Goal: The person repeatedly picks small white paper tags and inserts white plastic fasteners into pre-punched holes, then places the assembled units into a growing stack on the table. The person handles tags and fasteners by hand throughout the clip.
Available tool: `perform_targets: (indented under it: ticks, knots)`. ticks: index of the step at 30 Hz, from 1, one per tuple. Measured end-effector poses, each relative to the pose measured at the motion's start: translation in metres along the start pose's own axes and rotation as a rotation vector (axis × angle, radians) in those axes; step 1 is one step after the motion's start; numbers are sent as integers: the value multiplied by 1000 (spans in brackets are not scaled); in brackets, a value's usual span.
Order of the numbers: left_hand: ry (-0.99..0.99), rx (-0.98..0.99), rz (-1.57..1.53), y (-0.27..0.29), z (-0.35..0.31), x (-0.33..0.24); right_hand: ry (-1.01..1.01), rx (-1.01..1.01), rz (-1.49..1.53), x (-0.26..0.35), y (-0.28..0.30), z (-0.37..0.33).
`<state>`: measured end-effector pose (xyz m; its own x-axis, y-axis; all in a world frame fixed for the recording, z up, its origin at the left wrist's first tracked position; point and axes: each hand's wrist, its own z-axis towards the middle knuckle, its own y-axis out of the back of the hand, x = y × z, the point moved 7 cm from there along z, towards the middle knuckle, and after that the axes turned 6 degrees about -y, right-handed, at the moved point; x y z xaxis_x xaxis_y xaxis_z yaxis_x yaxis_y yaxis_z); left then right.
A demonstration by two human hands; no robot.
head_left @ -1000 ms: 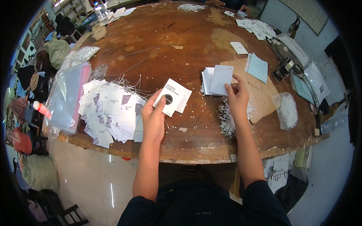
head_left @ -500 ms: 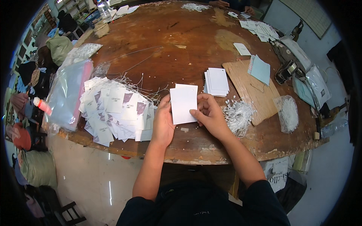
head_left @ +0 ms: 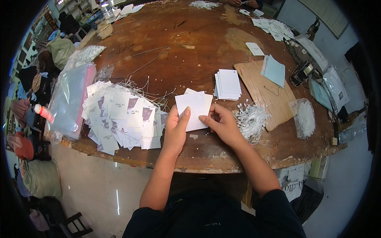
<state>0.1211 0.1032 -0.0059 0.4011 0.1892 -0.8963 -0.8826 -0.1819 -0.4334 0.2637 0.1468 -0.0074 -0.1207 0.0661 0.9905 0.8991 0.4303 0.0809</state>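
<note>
A few blank white cards (head_left: 193,106), slightly fanned, are held between my two hands over the near part of the table. My left hand (head_left: 176,129) grips their left edge, its thumb lying on the top card. On the other side my right hand (head_left: 222,123) pinches the lower right edge with thumb and curled fingers. Close beyond my right hand lie a bundle of white tag strings (head_left: 252,121) and a neat stack of white cards (head_left: 228,84). Left of my left hand spreads a heap of printed tags (head_left: 121,119) with strings trailing from its far side.
A brown board (head_left: 258,91) with a light-blue paper piece (head_left: 273,70) lies at the right, beside a bagged string bundle (head_left: 303,118). Clear plastic bags (head_left: 73,101) and a red-and-white bottle (head_left: 44,113) are at the left. Another person's hands (head_left: 242,3) show at the far edge.
My left thumb has come over onto the top card. The cards in my hands have spread apart into a small fan. The view has shifted slightly.
</note>
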Motion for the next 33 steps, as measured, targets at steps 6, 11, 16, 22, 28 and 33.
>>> perform_targets:
  ticks: [6,11,16,22,28,33]
  knots:
    - [34,35,-17,0,-1,2,-7,25,48,0,0,0]
    - [22,25,-13,0,-2,2,-2,26,37,1,-1,-1]
    - [7,34,22,1,-1,1,21,32,24,0,-2,1]
    - [-6,48,22,0,-1,2,50,28,33,-1,-1,2]
    - [-23,55,39,1,-1,1,35,30,48,-1,-2,1]
    - [-59,22,91,3,0,-2,66,31,-26,14,4,-1]
